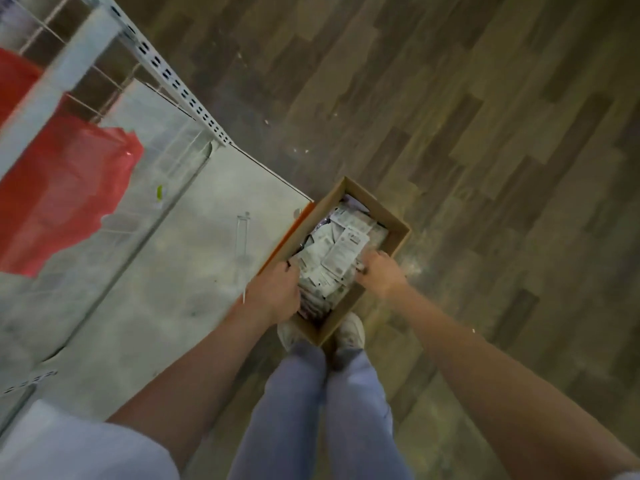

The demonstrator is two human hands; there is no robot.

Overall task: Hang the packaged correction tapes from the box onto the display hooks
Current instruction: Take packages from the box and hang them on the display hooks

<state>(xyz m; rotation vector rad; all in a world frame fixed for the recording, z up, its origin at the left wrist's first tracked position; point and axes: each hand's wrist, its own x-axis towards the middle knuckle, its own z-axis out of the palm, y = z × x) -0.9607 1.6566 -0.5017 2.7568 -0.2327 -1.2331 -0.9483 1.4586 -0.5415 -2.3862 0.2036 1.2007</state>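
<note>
Head view: both hands down in the box of tapes

We look straight down at a cardboard box [391,242] on the floor, beside the low shelf base [194,299] and just ahead of our shoes. It is heaped with packaged correction tapes [341,252], loose and overlapping. Left hand [275,292] is at the near-left side of the pile, fingers curled in among the packs; we cannot tell if it holds one. Right hand [379,273] is at the right side, fingers closed on what looks like a pack edge, blurred. No hooks clearly in view. We judge the packs light, flat, stiff card with slick plastic, likely to slide off each other. Best hold: pinch the card's top edge near the hang hole.
</note>
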